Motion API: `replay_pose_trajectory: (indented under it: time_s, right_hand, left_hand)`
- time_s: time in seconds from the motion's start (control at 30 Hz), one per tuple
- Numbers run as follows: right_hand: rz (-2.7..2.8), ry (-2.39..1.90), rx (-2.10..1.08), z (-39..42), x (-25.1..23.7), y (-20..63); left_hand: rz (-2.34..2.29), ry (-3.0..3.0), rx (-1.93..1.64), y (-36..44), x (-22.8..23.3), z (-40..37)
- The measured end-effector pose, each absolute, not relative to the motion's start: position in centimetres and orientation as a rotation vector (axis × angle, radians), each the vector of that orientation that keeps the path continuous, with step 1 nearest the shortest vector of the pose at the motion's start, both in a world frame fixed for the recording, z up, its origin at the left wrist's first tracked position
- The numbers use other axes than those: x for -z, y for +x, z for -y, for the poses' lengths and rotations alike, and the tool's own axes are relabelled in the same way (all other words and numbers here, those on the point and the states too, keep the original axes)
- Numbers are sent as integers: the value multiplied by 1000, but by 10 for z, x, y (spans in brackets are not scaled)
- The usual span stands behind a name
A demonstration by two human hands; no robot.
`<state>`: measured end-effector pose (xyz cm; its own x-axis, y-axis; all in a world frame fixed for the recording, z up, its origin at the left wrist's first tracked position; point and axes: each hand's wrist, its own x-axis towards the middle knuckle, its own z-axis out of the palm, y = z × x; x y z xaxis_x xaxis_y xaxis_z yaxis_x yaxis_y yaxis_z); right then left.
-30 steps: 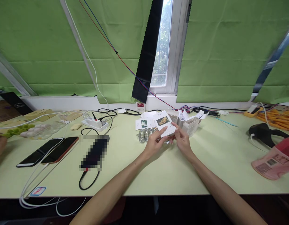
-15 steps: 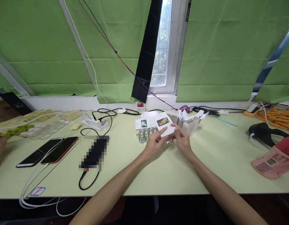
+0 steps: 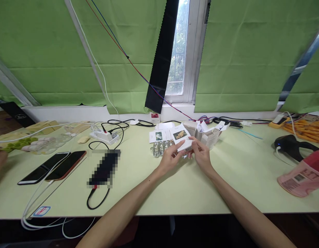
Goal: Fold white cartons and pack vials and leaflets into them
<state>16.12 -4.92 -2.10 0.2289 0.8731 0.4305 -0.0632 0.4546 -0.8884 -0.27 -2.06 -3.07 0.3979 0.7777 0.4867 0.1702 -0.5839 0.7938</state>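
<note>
— Left hand [image 3: 169, 159] and right hand [image 3: 202, 155] are doing what?
— Both are pinching a small flower-printed carton [image 3: 182, 138] at twelve o'clock, apparently folding it; glass vials [image 3: 159, 148] are waiting at eleven.

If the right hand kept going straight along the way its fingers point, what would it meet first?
The right hand points up-left, away from the body, at the white card it already pinches. Past that, probably the small bottles or flat cards; depth is unclear.

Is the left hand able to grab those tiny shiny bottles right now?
Probably yes. The little bottles stand on the table just beside the left hand, nothing between, but its fingers hold the white card together with the right hand.
</note>
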Motion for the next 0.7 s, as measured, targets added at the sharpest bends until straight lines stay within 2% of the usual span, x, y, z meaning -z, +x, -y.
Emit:
replay_pose_trajectory:
  time_s: [0.7]
  right_hand:
    - [1205, -872, -793, 48, 24, 161]
  left_hand:
    - [-806, 1887, -1171, -2, 25, 24]
